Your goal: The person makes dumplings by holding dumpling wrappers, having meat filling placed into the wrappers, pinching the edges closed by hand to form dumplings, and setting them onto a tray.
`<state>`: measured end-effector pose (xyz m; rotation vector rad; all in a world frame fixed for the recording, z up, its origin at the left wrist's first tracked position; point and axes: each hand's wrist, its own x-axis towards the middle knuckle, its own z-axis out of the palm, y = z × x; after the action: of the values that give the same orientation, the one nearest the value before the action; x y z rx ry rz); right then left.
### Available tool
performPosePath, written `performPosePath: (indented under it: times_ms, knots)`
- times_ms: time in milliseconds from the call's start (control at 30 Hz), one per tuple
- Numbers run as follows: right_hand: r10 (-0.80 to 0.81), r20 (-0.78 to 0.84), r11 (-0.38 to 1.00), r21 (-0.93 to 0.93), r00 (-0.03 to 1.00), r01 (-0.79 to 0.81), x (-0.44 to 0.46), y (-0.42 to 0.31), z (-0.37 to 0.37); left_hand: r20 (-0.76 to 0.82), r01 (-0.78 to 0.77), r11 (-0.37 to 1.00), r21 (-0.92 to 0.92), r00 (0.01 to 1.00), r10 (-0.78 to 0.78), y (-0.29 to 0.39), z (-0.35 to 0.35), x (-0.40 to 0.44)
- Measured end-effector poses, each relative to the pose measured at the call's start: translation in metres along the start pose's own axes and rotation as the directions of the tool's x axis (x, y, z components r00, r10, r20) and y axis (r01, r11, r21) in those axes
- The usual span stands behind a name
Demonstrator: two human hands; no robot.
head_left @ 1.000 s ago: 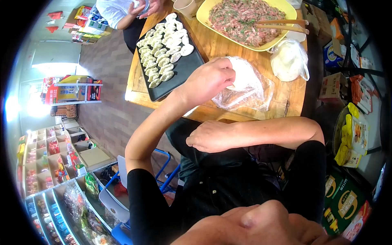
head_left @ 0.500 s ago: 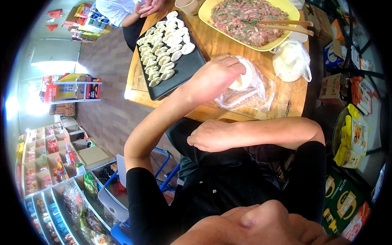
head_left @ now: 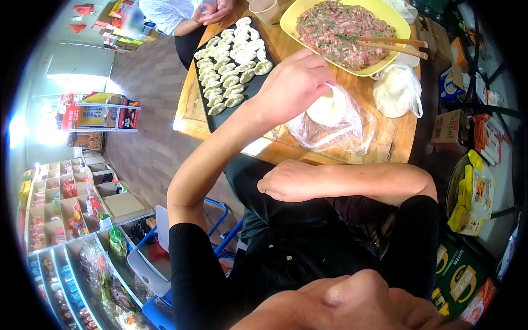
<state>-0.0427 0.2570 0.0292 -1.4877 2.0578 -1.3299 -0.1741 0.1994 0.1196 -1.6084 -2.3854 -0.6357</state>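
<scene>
grip: left hand (head_left: 297, 82), fingers bent down at the upper rim of a clear plastic bag (head_left: 324, 138). tips hidden behind the knuckles; cannot tell whether they pinch plastic, dough or nothing. right hand (head_left: 293, 181) loosely curled by the near table edge, above the lap; palm side out of sight, so cannot tell if anything is in it.

the white rounds (head_left: 325, 111), flat and apparently dough wrappers, lie within the opened plastic on the wooden table (head_left: 401, 129), just beside the left hand.

progress, as judged: well along but unfinished. done: folded dumplings (head_left: 234, 89) in rows on the black tray (head_left: 221, 117), covering much of what shows of it; the left arm hides part. remaining: plenty of meat filling (head_left: 344, 38) in the yellow bowl (head_left: 290, 23), chopsticks (head_left: 393, 41) resting across its rim. wrappers also unused; number not readable. a tied bag (head_left: 397, 94) of something pale, maybe more dough, sits near the bowl.

across the tray, a co-worker's hands (head_left: 217, 11), held close together; contents unclear.
</scene>
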Motion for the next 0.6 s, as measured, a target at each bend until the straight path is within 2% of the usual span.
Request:
performPosePath:
  times_ms: [100, 167, 200, 267, 300, 367, 400, 500, 533, 567, 600]
  knots:
    - [0.008, -0.018, 1.000, -0.005, 1.000, -0.008, 0.000, 0.001, -0.002, -0.009, 0.017, 0.998, -0.068, 1.000, -0.017, 0.000, 0.001, 0.007]
    - [0.005, -0.057, 1.000, 0.008, 0.998, -0.004, 0.001, 0.002, -0.004, 0.050, 0.146, 0.969, -0.200, 0.989, -0.139, 0.004, 0.001, 0.011]
    - [0.004, -0.055, 1.000, 0.004, 0.998, -0.004, 0.001, 0.002, -0.007, 0.046, 0.144, 0.970, -0.198, 0.989, -0.137, 0.003, 0.002, 0.012]
    - [0.038, -0.034, 0.998, -0.046, 0.999, -0.040, 0.003, 0.002, -0.012, 0.071, 0.317, 0.830, -0.459, 0.944, -0.321, -0.004, 0.006, 0.012]
    - [0.033, -0.029, 0.998, -0.053, 0.999, -0.034, 0.004, 0.002, -0.013, 0.062, 0.315, 0.833, -0.455, 0.944, -0.323, -0.010, 0.008, 0.011]
    - [0.056, -0.046, 0.998, -0.022, 0.997, -0.057, 0.005, 0.003, -0.015, 0.216, 0.499, 0.562, -0.660, 0.842, -0.493, -0.025, 0.010, 0.007]
    - [0.049, -0.037, 0.998, -0.030, 0.998, -0.050, 0.006, 0.002, -0.017, 0.203, 0.494, 0.567, -0.659, 0.843, -0.498, -0.029, 0.008, 0.005]
    - [0.108, -0.022, 0.994, 0.036, 0.994, -0.107, 0.008, 0.002, -0.024, 0.255, 0.488, 0.275, -0.828, 0.765, -0.591, -0.040, 0.001, -0.001]
    - [0.120, -0.028, 0.987, 0.114, 0.992, -0.116, 0.009, 0.003, -0.027, 0.237, 0.477, 0.284, -0.832, 0.767, -0.596, -0.042, -0.002, -0.005]
    - [0.133, -0.029, 0.973, 0.192, 0.991, -0.125, 0.010, 0.005, -0.029, 0.278, 0.475, 0.161, -0.865, 0.722, -0.633, -0.042, -0.005, -0.011]
    - [0.125, -0.015, 0.977, 0.178, 0.992, -0.120, 0.011, 0.005, -0.031, 0.323, 0.459, 0.036, -0.888, 0.678, -0.661, -0.041, -0.008, -0.017]
